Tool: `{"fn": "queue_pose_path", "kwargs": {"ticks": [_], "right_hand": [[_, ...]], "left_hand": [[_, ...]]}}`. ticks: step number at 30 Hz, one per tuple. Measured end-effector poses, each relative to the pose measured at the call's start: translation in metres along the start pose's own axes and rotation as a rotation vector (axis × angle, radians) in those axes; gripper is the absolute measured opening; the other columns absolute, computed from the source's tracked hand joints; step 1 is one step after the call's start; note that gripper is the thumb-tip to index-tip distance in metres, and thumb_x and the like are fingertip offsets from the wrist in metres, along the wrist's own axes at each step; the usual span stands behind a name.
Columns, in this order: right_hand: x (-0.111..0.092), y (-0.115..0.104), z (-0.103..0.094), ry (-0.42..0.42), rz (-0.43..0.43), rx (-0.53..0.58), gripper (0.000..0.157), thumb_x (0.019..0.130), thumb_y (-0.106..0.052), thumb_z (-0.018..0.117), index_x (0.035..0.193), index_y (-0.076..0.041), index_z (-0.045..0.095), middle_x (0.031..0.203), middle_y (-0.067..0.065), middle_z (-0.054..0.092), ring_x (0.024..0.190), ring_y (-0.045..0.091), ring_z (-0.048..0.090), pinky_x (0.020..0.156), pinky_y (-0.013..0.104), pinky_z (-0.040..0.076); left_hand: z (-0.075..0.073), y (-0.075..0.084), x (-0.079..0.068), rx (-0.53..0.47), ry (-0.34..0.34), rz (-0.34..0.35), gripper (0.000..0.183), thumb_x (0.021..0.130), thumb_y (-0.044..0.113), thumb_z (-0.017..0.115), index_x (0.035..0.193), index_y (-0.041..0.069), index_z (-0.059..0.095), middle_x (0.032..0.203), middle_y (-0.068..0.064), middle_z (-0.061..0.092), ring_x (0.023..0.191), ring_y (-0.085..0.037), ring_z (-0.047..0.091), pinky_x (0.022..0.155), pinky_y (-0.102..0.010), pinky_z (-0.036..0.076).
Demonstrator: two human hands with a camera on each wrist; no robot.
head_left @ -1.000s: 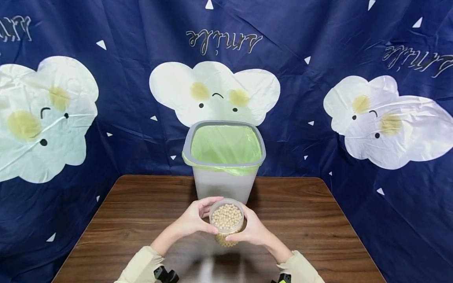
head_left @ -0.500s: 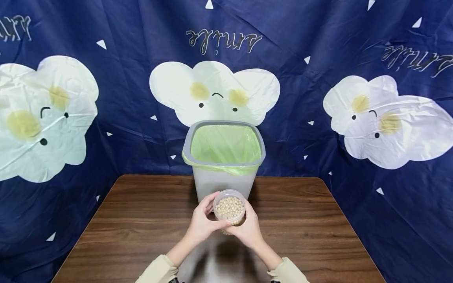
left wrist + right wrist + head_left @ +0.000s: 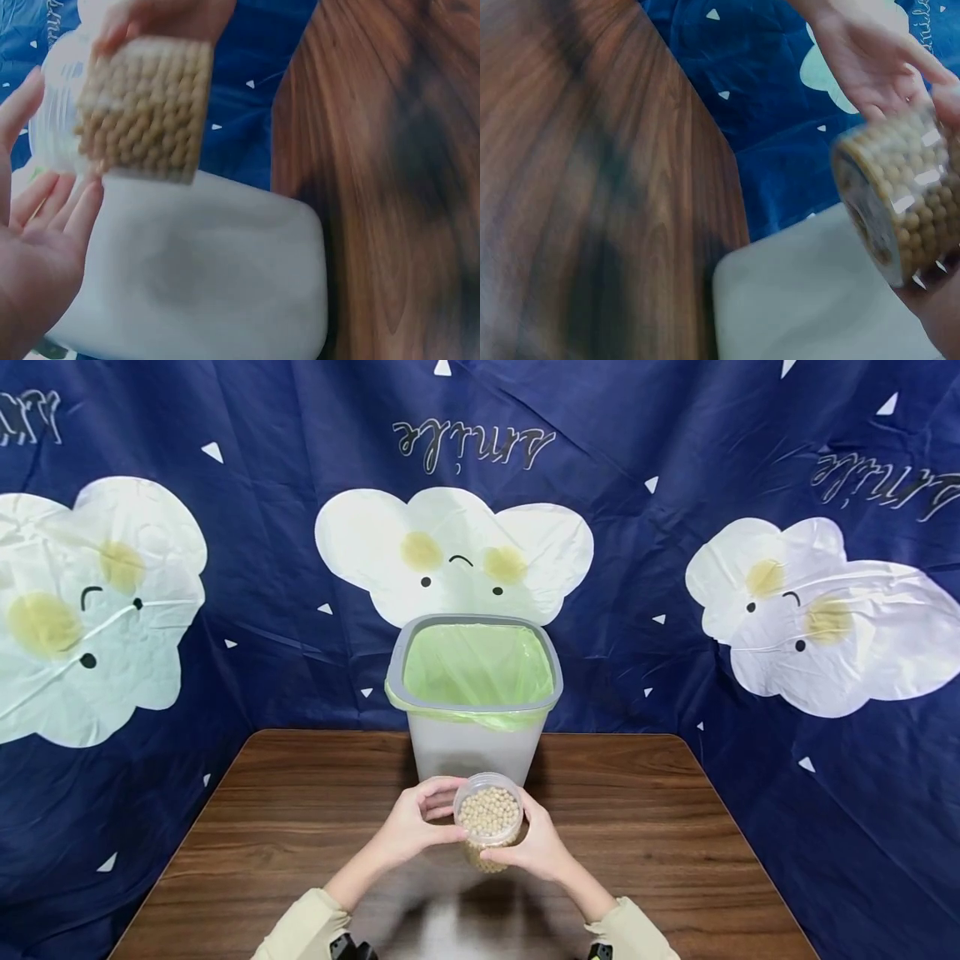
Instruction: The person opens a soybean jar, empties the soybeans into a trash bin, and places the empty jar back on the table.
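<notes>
A clear plastic jar [image 3: 489,812] of small round tan beans is held up in front of the bin, tilted so that its round top faces the head camera. My right hand [image 3: 542,847] grips its right side, thumb across the front. My left hand [image 3: 412,827] spans the left of its top end, thumb and fingertips at the rim. In the left wrist view the jar [image 3: 150,112] lies sideways, with the left fingers [image 3: 82,206] at the edge of its clear top. The jar's base [image 3: 866,214] shows in the right wrist view.
Behind the jar, a light grey bin [image 3: 480,747] with a green bag liner [image 3: 476,668] stands on the brown wooden table [image 3: 637,810]. A dark blue curtain [image 3: 630,410] printed with white clouds surrounds the table's back and sides.
The jar rose toward the bin while the hands turned inward and the thumbs met. Now it has come back down a little, and the hands have turned outward with the thumbs apart.
</notes>
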State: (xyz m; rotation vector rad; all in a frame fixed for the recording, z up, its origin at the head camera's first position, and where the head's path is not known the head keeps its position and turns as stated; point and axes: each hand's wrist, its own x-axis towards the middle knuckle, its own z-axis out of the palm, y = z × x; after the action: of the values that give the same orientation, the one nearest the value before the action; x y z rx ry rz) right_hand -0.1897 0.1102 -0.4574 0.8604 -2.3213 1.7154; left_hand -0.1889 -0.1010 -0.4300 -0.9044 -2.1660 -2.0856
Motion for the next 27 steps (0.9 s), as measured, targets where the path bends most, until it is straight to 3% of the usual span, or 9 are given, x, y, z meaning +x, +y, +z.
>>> {"fn": "queue_pose_path", "kwargs": {"ticks": [4,9,17,22,27], "right_hand": [[0.001,-0.001,-0.003,-0.108,-0.066,0.020,0.085,0.059,-0.012,0.084,0.132,-0.006,0.042,0.121,0.011,0.054,0.107,0.014,0.052,0.091,0.028,0.042],[0.000,-0.001,0.000,-0.110,-0.098,0.043,0.083,0.063,-0.015,0.082,0.134,-0.009,0.040,0.123,0.010,0.053,0.109,0.016,0.052,0.093,0.029,0.041],[-0.002,-0.012,0.007,-0.023,-0.068,0.013,0.079,0.061,-0.007,0.080,0.129,0.002,0.042,0.118,0.017,0.055,0.105,0.014,0.052,0.090,0.028,0.042],[0.000,-0.031,0.011,0.084,-0.076,-0.029,0.073,0.060,-0.005,0.078,0.123,0.009,0.045,0.111,0.021,0.057,0.100,0.019,0.055,0.087,0.027,0.044],[0.002,-0.031,0.017,0.170,-0.051,-0.073,0.072,0.058,-0.007,0.077,0.122,0.009,0.047,0.111,0.020,0.058,0.099,0.026,0.056,0.087,0.026,0.044]], "left_hand": [[-0.005,0.003,0.000,0.008,-0.090,-0.002,0.068,0.065,-0.003,0.077,0.125,-0.010,0.045,0.122,-0.029,0.050,0.105,-0.028,0.057,0.086,-0.032,0.049],[-0.003,0.002,0.000,0.041,-0.102,0.035,0.078,0.063,-0.001,0.080,0.129,-0.010,0.040,0.126,-0.027,0.048,0.105,-0.027,0.057,0.085,-0.029,0.048],[0.002,-0.003,0.002,0.068,-0.043,0.051,0.070,0.062,0.000,0.080,0.124,-0.006,0.047,0.118,-0.024,0.054,0.101,-0.025,0.059,0.083,-0.027,0.049],[0.008,-0.007,0.004,0.107,0.046,0.060,0.070,0.060,0.002,0.082,0.121,-0.006,0.049,0.117,-0.021,0.055,0.104,-0.029,0.057,0.086,-0.026,0.048],[0.013,-0.008,0.005,0.166,0.121,0.058,0.072,0.056,0.001,0.084,0.120,-0.005,0.050,0.118,-0.018,0.054,0.109,-0.033,0.054,0.087,-0.028,0.047]]}}
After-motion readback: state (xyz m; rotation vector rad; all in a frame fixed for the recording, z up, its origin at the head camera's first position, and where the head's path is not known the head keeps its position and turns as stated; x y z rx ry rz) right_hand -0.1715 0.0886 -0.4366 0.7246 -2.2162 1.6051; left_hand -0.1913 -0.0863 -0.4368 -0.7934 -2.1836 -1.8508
